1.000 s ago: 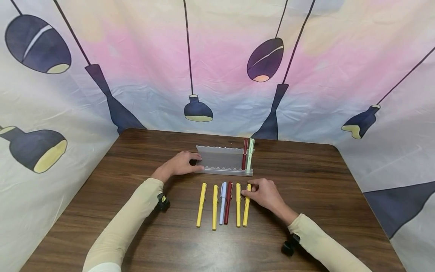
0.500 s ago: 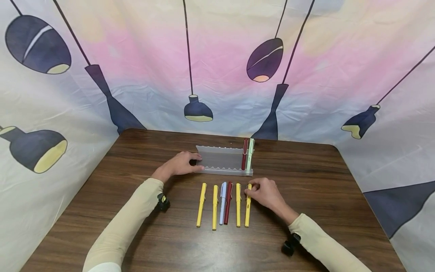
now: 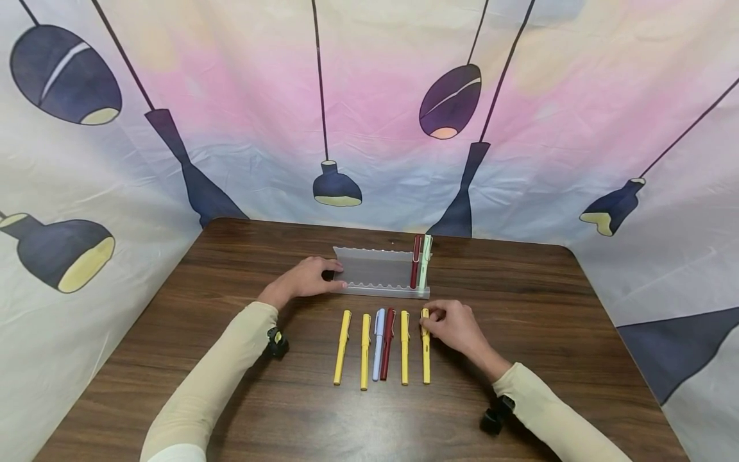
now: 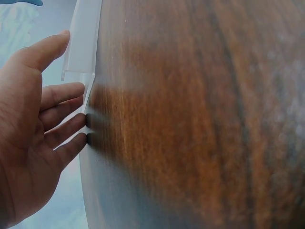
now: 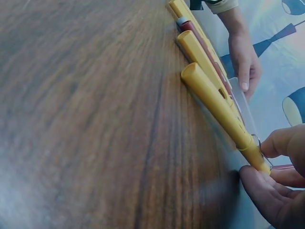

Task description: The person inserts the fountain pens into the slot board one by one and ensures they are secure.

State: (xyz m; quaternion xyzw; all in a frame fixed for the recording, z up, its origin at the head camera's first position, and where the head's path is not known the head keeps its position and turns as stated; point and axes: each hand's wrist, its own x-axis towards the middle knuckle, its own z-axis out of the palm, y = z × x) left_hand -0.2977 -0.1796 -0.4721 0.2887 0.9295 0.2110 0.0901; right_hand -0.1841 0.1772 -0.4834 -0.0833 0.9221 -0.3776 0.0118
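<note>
A clear pen rack [image 3: 378, 273] with notched edges stands toward the back of the table, a dark red pen [image 3: 415, 263] and a pale green pen [image 3: 424, 263] in its right end. My left hand [image 3: 306, 277] rests on the rack's left end, its thumb at the front lip and its relaxed fingers at the end in the left wrist view. My right hand [image 3: 457, 327] pinches the clip end of the rightmost yellow pen [image 5: 217, 107] between thumb and fingers. To its left lie another yellow pen [image 3: 405, 350], a dark red pen [image 3: 387, 346] and a light blue pen [image 3: 378, 346].
Two more yellow pens, one at the far left [image 3: 342, 350] and one beside the light blue pen [image 3: 365, 353], complete the row before the rack. The wooden table [image 3: 519, 289] meets a printed cloth backdrop [image 3: 375, 115] behind.
The rightmost yellow pen has shifted a little to the right in my right hand and stands straighter, farther from its neighbour. My left hand and the rack have stayed in place.
</note>
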